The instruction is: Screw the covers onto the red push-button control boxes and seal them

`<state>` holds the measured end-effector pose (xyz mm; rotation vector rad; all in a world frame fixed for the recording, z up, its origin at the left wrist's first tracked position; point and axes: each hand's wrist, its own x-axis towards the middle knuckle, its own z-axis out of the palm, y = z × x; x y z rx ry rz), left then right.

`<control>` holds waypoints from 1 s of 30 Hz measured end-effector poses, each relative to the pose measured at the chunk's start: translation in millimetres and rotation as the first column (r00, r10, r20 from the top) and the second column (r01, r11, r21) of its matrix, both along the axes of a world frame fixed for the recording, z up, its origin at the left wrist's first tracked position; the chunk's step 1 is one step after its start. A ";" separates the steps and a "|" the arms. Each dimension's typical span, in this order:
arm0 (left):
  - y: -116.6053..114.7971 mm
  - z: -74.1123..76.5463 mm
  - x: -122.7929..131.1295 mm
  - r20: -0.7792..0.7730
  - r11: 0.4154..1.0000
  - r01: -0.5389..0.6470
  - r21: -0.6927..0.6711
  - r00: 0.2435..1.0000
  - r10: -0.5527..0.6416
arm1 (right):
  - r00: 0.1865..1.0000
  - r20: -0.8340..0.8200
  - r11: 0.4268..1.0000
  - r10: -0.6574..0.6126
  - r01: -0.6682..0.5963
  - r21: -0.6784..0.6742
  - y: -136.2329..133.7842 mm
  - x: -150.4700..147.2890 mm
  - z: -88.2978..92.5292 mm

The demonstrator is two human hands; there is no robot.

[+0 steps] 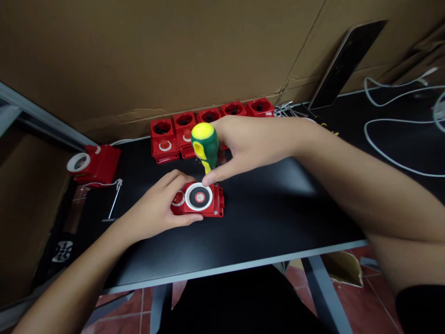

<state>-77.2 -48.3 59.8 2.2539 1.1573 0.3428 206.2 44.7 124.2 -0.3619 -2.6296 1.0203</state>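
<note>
My left hand (167, 199) grips a red alarm box (217, 206) that lies on the black table, thumb along its near side and fingers over the far side. The box carries a white ring with a black round centre (199, 197) and a small red dome beside it. In my right hand (232, 146) is a screwdriver (205, 141) with a green and yellow handle, held upright above the box's far right corner. Its tip is hidden behind my thumb and fingers. A screw shows at the box's near right corner.
Several red housings (163, 139) stand in a row along the cardboard wall (156, 55). Another red unit (100, 164) sits at the left, near a thin metal T-shaped tool (114, 202). Metal pieces (290, 110), a dark panel (347, 62) and white cables (385, 157) are at the right.
</note>
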 end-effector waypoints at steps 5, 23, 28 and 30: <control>-0.8 1.5 1.5 0.006 1.000 -0.003 -0.015 1.000 0.003 | 0.985 0.068 0.987 -0.158 0.157 0.028 -1.1 2.8 7.4; -0.2 -1.2 -0.7 0.001 1.000 -0.003 -0.013 1.000 0.003 | 0.999 0.016 0.987 0.052 -0.049 -0.151 -2.0 1.4 7.6; -0.1 1.3 0.4 -0.001 1.000 -0.014 -0.025 1.000 0.014 | 0.998 0.030 0.992 -0.052 0.055 -0.113 -4.1 -2.9 4.9; 0.3 1.6 0.8 -0.001 1.000 -0.015 -0.026 1.000 0.015 | 0.997 0.025 0.986 -0.066 0.069 -0.150 -5.6 -3.4 7.9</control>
